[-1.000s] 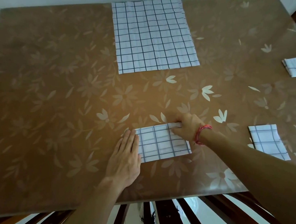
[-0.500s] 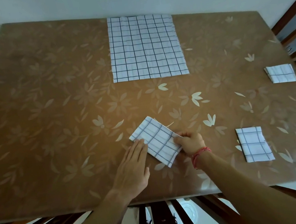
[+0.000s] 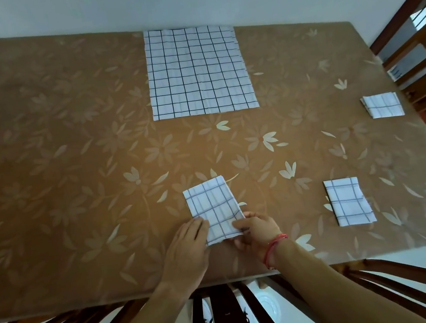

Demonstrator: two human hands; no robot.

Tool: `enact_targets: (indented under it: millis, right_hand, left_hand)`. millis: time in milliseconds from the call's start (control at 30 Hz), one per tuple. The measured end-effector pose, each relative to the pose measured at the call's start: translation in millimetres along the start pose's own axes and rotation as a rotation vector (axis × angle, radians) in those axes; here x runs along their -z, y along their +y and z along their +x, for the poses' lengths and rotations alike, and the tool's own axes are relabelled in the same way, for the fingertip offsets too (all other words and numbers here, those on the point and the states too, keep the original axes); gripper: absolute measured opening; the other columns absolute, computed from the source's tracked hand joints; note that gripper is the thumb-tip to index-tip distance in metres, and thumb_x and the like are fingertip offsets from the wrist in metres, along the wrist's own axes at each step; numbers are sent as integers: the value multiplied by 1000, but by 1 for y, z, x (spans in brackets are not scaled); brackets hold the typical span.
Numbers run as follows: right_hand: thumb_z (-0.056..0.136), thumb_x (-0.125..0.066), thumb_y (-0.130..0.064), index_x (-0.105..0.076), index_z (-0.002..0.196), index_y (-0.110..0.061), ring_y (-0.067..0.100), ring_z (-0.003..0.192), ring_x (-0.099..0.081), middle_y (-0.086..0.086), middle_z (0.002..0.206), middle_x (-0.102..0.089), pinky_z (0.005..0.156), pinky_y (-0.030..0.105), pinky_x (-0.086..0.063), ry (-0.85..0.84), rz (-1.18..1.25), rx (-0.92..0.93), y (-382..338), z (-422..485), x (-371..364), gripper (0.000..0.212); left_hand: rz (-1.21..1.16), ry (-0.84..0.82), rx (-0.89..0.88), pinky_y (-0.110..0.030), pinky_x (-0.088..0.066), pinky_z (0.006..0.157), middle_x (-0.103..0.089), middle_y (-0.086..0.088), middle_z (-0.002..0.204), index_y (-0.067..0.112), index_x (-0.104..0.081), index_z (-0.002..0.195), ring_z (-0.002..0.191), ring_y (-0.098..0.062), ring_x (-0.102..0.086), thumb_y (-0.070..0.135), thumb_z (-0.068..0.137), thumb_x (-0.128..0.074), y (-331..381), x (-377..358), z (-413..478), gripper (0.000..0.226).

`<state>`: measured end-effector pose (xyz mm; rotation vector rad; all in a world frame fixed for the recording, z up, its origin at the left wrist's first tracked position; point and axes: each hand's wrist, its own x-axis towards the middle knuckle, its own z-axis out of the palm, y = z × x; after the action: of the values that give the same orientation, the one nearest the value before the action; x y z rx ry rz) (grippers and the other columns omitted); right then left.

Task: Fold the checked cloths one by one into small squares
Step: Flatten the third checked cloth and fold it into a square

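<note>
A partly folded white checked cloth (image 3: 214,207) lies as a long rectangle near the table's front edge, its long side running away from me. My left hand (image 3: 186,248) touches its near left corner with straight fingers. My right hand (image 3: 256,230), with a red thread on the wrist, pinches the near right corner. A large unfolded checked cloth (image 3: 197,71) lies flat at the far middle of the table. Two folded cloths sit to the right: one (image 3: 348,201) near the front, another (image 3: 383,105) by the right edge.
The brown table (image 3: 70,153) has a floral cover. Dark wooden chair slats (image 3: 222,320) show below its front edge. More wooden furniture (image 3: 415,58) stands past the right edge. A pale wall runs behind the table.
The folded cloth has been turned from lying crosswise, through a diagonal, to lying lengthwise away from me. Both hands have shifted to its near corners.
</note>
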<state>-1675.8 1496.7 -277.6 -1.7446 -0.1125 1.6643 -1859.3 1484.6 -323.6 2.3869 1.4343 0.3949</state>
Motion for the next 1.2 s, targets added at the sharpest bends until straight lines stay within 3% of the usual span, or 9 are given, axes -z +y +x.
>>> enact_targets:
  millis: [167, 267, 367, 500, 667, 800, 933, 1100, 1200]
  right_hand:
    - [53, -78, -5, -57, 115, -13, 21, 64, -61, 16, 90, -70, 53, 32, -48, -153, -178, 214, 5, -7, 22, 66]
    - [44, -87, -37, -47, 129, -41, 11, 91, -59, -4, 102, -59, 76, 24, -52, -132, -729, 541, 10, -5, 41, 94]
    - [53, -77, -56, -39, 128, -49, 7, 99, -52, -14, 116, -40, 78, 22, -53, -52, -1190, 882, 16, -7, 49, 84]
    - [68, -65, -56, -59, 118, -23, 22, 88, -56, 1, 115, -56, 72, 36, -54, 1, -1426, 1215, 25, 6, 45, 60]
    - [63, -65, -48, -70, 104, -18, 24, 90, -64, 0, 108, -71, 69, 41, -57, -67, -1446, 1207, 23, 12, 38, 51]
    - [62, -65, -37, -73, 94, -21, 23, 81, -65, -5, 92, -74, 64, 35, -57, -28, -1370, 1176, 20, 11, 33, 37]
    - [70, -60, -35, -73, 96, -23, 23, 78, -62, -5, 82, -73, 62, 34, -55, 37, -1350, 1127, 19, 17, 30, 31]
    - [86, -59, -34, -67, 110, -25, 22, 99, -58, -3, 101, -70, 81, 38, -51, 41, -1314, 1002, 12, 24, 24, 27]
    - [86, -58, -37, -60, 97, -22, 18, 85, -58, -6, 92, -64, 69, 32, -48, 77, -1280, 921, 7, 30, 18, 18]
  left_hand:
    - [12, 31, -7, -37, -48, 98, -65, -8, 123, 5, -62, 124, 116, -23, -60, 20, 86, -42, -3, 2, -7, 46]
    - [8, 18, -8, -37, -51, 95, -66, -8, 118, 4, -64, 120, 111, -24, -62, 18, 83, -49, -3, 7, -10, 43]
    - [-3, 14, 6, -36, -48, 97, -66, -7, 119, 4, -63, 122, 112, -23, -61, 22, 86, -49, -2, 11, -13, 42]
    - [14, -12, -3, -32, -46, 98, -67, -5, 118, 6, -64, 120, 112, -20, -59, 27, 86, -40, -1, 16, -18, 47]
    - [-27, -27, 28, -35, -42, 103, -63, -6, 121, 4, -62, 122, 118, -22, -53, 12, 77, -72, -6, 14, -21, 46]
    - [-48, -10, 41, -34, -47, 98, -64, -3, 114, 6, -65, 115, 112, -19, -54, 9, 72, -78, -9, 16, -21, 45]
    - [-74, 47, 71, -35, -48, 93, -67, -1, 107, 8, -68, 109, 105, -17, -55, 24, 84, -58, -12, 14, -18, 31]
    - [-172, 82, 220, -36, -47, 85, -69, 6, 98, 16, -66, 108, 95, -16, -58, 39, 90, -39, -11, 16, -4, 40]
    - [-195, 97, 321, -40, -49, 80, -67, 5, 90, 17, -64, 111, 89, -18, -58, 36, 91, -44, -14, 13, 7, 34]
